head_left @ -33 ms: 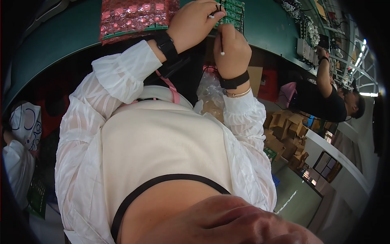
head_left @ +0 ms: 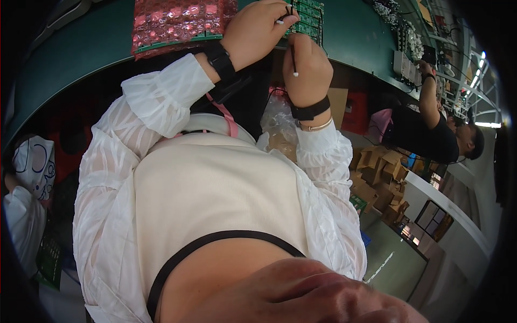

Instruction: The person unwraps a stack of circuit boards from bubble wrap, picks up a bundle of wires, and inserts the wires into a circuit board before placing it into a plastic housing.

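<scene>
Green circuit board (head_left: 308,19) lying on green table (head_left: 81,48), serving as my landmark. My left hand (head_left: 256,32) resting on board's left edge, fingers pinching small white-tipped piece. My right hand (head_left: 308,72) sitting just below board, fingers closed around thin stick (head_left: 294,59). Pink bubble wrap (head_left: 177,21) lying left of board.

Head camera, looking steeply down the person's own body.

One wide fisheye view, very close to the chest, faces down and forward; the fingers (head_left: 269,24) sit far up at the top edge, the green bench (head_left: 81,54) just beyond them, a co-worker (head_left: 431,134) well off to their right.
</scene>
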A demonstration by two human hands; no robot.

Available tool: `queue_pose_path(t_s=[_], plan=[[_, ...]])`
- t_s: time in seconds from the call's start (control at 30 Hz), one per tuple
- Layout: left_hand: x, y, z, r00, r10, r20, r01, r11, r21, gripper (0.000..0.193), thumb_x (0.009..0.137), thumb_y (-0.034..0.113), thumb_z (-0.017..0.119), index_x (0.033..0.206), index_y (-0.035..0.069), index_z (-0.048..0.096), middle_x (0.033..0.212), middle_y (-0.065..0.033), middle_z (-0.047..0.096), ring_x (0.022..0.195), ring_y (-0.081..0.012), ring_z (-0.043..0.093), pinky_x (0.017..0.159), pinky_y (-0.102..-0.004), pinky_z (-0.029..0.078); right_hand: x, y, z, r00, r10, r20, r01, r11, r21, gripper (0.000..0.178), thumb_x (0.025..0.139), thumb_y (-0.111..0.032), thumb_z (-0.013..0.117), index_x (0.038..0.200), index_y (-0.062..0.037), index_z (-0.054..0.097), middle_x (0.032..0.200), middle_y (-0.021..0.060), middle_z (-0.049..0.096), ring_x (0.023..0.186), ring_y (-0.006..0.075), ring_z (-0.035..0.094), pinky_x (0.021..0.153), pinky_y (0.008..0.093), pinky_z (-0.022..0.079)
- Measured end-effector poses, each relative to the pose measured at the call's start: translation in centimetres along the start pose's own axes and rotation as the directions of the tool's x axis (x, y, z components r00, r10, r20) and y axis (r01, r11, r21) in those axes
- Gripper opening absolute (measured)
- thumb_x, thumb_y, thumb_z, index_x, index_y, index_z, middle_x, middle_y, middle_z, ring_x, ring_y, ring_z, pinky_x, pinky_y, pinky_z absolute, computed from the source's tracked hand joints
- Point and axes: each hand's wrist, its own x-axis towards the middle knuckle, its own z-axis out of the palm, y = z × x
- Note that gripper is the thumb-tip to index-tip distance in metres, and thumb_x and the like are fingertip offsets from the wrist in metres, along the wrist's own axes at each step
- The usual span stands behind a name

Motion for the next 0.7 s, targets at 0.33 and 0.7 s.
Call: queue_pose_path(t_s=[0.33,0.7], plan=[[-0.1,0.4,-0.1,0.998,-0.054,0.030,0.054,0.999,-0.007,0.019,0.097,0.013,0.058,0.094,-0.004,0.064,0.093,-0.0208,0.064,0.089,-0.0391,0.063,0.076,-0.0426,0.049,-1.1,-0.9,0.0,0.996,-0.061,-0.067,0.063,0.998,0.031,0.018,0.084,0.004,0.061,0.101,-0.0027,0.061,0.103,0.0171,0.070,0.090,0.0372,0.067,0.074,0.0417,0.055],[-0.5,-1.2,0.3,0.999,-0.002,0.033,0.002,1.000,0.026,0.017,0.099,0.013,0.058,0.102,-0.002,0.067,0.099,-0.0171,0.068,0.096,-0.0332,0.066,0.082,-0.0371,0.051,-0.2,5.4,-2.5,0.906,0.374,-0.198,-0.341,0.922,0.183,0.030,0.087,-0.014,0.072,0.111,0.0028,0.065,0.105,0.0190,0.069,0.095,0.0401,0.065,0.085,0.0412,0.052]])
